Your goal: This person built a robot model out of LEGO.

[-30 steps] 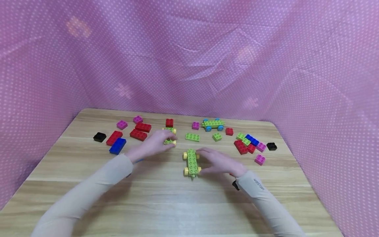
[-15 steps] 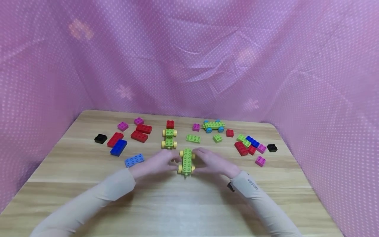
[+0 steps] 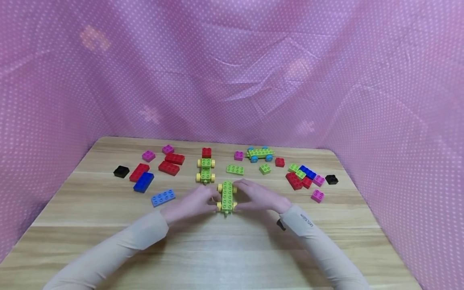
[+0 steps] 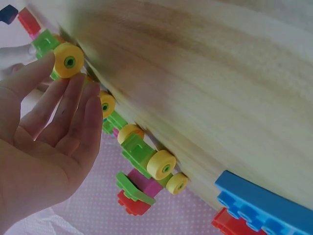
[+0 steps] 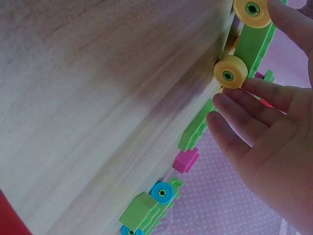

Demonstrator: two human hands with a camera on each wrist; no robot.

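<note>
A lime-green toy car base (image 3: 227, 197) with yellow wheels stands lengthwise between my two hands. My left hand (image 3: 193, 203) is at its left side; the thumb reaches the near wheel (image 4: 68, 59), with the fingers extended beside it in the left wrist view. On the other side, my right hand (image 3: 261, 196) touches it, thumb at one yellow wheel (image 5: 252, 12) and index finger at the other wheel (image 5: 230, 72). The remaining right fingers are loosely extended. Just behind stands a second green car base (image 3: 206, 171), also yellow-wheeled, by a red brick (image 3: 206, 152).
Left lie a light blue brick (image 3: 163, 197), a dark blue brick (image 3: 143, 182), several red ones and a black brick (image 3: 121, 171). Behind are a flat green brick (image 3: 235, 170) and a blue-wheeled car base (image 3: 260, 153). Mixed bricks (image 3: 301, 174) cluster right. Pink cloth (image 3: 232, 80) encloses the table.
My left hand has come away from the rear car base, toward me, to the nearer one's left side. The nearer base and my right hand have shifted slightly left.
</note>
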